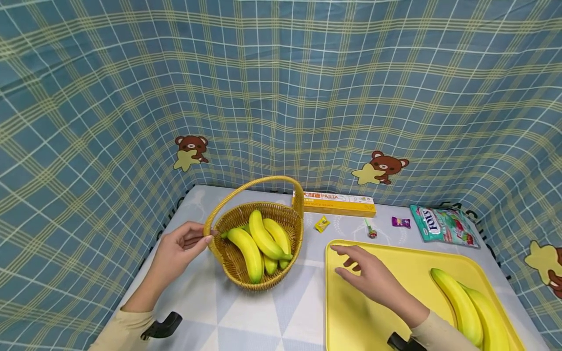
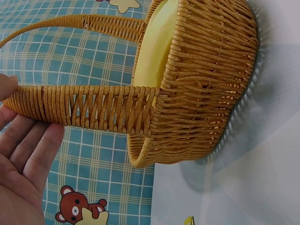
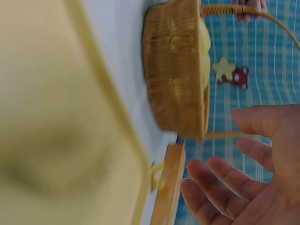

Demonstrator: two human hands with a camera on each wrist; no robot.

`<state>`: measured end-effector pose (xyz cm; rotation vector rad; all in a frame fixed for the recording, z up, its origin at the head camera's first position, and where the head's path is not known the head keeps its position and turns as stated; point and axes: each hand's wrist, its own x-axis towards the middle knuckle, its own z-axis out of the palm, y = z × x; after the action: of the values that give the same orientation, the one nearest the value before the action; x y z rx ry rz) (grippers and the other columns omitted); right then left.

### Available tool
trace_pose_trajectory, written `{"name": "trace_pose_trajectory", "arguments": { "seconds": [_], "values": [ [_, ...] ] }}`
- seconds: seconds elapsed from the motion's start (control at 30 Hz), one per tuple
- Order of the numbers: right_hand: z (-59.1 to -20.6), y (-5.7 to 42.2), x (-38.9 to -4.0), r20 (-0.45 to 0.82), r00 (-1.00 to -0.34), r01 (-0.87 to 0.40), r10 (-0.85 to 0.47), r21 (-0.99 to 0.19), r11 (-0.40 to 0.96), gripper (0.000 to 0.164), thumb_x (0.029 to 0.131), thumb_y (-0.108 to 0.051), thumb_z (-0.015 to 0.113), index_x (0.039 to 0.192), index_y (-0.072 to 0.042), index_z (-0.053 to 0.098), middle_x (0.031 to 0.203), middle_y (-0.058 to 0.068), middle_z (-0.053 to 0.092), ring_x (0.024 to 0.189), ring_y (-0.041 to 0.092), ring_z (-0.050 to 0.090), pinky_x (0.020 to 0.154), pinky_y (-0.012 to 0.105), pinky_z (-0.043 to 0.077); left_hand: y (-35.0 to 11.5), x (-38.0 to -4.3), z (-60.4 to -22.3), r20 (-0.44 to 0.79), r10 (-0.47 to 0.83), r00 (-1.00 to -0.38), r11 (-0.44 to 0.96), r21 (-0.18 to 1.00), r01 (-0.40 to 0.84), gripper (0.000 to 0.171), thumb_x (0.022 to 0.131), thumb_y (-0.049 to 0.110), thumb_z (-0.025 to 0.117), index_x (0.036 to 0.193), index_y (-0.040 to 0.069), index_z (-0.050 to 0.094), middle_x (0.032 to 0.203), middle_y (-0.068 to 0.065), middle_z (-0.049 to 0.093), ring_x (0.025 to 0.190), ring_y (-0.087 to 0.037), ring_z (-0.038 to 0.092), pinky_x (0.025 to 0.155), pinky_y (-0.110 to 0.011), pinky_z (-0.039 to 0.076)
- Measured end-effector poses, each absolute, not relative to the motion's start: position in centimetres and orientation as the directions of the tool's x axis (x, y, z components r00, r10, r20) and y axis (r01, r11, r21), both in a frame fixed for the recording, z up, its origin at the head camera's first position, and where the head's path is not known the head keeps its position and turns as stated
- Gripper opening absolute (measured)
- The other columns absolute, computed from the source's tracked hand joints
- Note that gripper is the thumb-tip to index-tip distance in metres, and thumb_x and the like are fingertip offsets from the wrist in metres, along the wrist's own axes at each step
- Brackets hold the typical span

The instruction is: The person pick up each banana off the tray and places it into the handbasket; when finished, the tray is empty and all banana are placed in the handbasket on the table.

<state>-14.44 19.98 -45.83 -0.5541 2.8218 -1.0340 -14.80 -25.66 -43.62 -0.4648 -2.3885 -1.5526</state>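
Observation:
A wicker basket [image 1: 252, 286] with a tall arched handle stands on the table and holds several yellow bananas [image 1: 248, 253]. My left hand [image 1: 177, 248] grips the left side of its handle [image 2: 105, 110] between thumb and fingers. In the left wrist view the basket's woven side [image 2: 206, 79] fills the middle. Over the left part of a yellow tray [image 1: 373, 321] hovers my right hand [image 1: 371, 278], fingers spread loosely and nothing in them. Two bananas [image 1: 461, 307] lie at the tray's right side, beyond my right forearm.
A pasta box [image 1: 338, 207] lies at the back, behind the basket's right side. In front of it are a yellow-wrapped candy [image 1: 322, 224], a lollipop [image 1: 371, 231] and a purple candy [image 1: 401, 223]. A teal candy bag [image 1: 443, 226] lies back right. Plaid curtain [image 1: 281, 107] encloses the table.

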Motion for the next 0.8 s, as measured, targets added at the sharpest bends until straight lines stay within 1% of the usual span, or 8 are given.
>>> {"name": "trace_pose_trajectory", "arguments": {
  "seconds": [0.1,0.2,0.37,0.43,0.53,0.63,0.73,0.8],
  "values": [
    [-46.2,22.4,-13.5,0.025,-0.949,-0.260,-0.314,-0.622,0.738,0.050,0.097,-0.027,0.073,0.144,-0.026,0.058,0.134,0.001,0.063,0.101,0.014,0.066,0.081,0.038,0.058,-25.7,-14.8,-43.6,0.378,0.126,-0.917,0.383,0.834,0.397,0.012,0.097,0.006,0.070,0.109,0.007,0.069,0.109,-0.015,0.075,0.097,-0.020,0.074,0.082,-0.023,0.060],
    [-46.5,25.1,-12.6,0.006,-0.964,-0.212,-0.265,-0.617,0.758,0.050,0.097,-0.028,0.073,0.145,-0.023,0.057,0.130,0.005,0.064,0.098,0.012,0.066,0.079,0.033,0.058,-25.7,-14.8,-43.6,0.380,0.125,-0.916,0.384,0.833,0.398,0.012,0.097,0.005,0.070,0.109,0.007,0.069,0.109,-0.014,0.075,0.097,-0.020,0.074,0.082,-0.023,0.060],
    [-46.5,29.9,-11.2,-0.080,-0.977,-0.108,-0.196,-0.608,0.787,0.055,0.098,-0.038,0.070,0.147,-0.017,0.055,0.130,0.013,0.064,0.095,0.015,0.067,0.073,0.025,0.057,-25.6,-14.8,-43.6,0.386,0.130,-0.913,0.376,0.833,0.405,0.013,0.097,0.004,0.070,0.109,0.006,0.069,0.109,-0.018,0.075,0.098,-0.019,0.074,0.082,-0.023,0.060],
    [-46.6,31.8,-10.6,-0.118,-0.979,-0.069,-0.165,-0.570,0.819,0.058,0.098,-0.039,0.070,0.147,-0.013,0.054,0.129,0.016,0.064,0.097,0.019,0.068,0.072,0.027,0.058,-25.6,-14.8,-43.6,0.385,0.129,-0.914,0.378,0.833,0.405,0.013,0.097,0.005,0.070,0.109,0.006,0.069,0.110,-0.019,0.074,0.098,-0.019,0.074,0.082,-0.023,0.060],
    [-46.8,34.7,-10.0,-0.138,-0.984,-0.032,-0.112,-0.487,0.873,0.062,0.097,-0.038,0.070,0.147,-0.007,0.052,0.127,0.022,0.063,0.097,0.027,0.068,0.074,0.038,0.060,-25.6,-14.8,-43.6,0.382,0.125,-0.916,0.391,0.829,0.399,0.013,0.097,0.006,0.070,0.110,0.008,0.069,0.109,-0.015,0.075,0.098,-0.020,0.074,0.082,-0.023,0.060],
    [-47.3,37.5,-9.8,-0.138,-0.989,0.004,-0.056,-0.403,0.915,0.063,0.096,-0.036,0.072,0.144,-0.001,0.052,0.126,0.029,0.061,0.094,0.033,0.068,0.073,0.048,0.059,-25.7,-14.8,-43.6,0.377,0.119,-0.918,0.407,0.825,0.392,0.013,0.098,0.007,0.070,0.110,0.009,0.069,0.108,-0.009,0.076,0.098,-0.020,0.074,0.082,-0.022,0.060],
    [-47.9,40.0,-9.8,-0.209,-0.978,0.080,0.004,-0.353,0.932,0.070,0.094,-0.039,0.074,0.142,0.005,0.049,0.125,0.034,0.058,0.091,0.036,0.066,0.072,0.051,0.058,-25.7,-14.8,-43.6,0.377,0.117,-0.919,0.412,0.824,0.390,0.012,0.098,0.008,0.070,0.110,0.009,0.069,0.108,-0.007,0.076,0.097,-0.019,0.074,0.082,-0.022,0.060],
    [-48.2,41.4,-10.0,-0.277,-0.960,0.132,0.036,-0.336,0.933,0.076,0.092,-0.042,0.075,0.140,0.010,0.047,0.123,0.038,0.056,0.090,0.038,0.066,0.072,0.051,0.058,-25.7,-14.8,-43.7,0.380,0.119,-0.917,0.407,0.824,0.394,0.013,0.097,0.006,0.070,0.110,0.009,0.069,0.108,-0.010,0.076,0.097,-0.019,0.074,0.082,-0.022,0.060]
  ]
}}
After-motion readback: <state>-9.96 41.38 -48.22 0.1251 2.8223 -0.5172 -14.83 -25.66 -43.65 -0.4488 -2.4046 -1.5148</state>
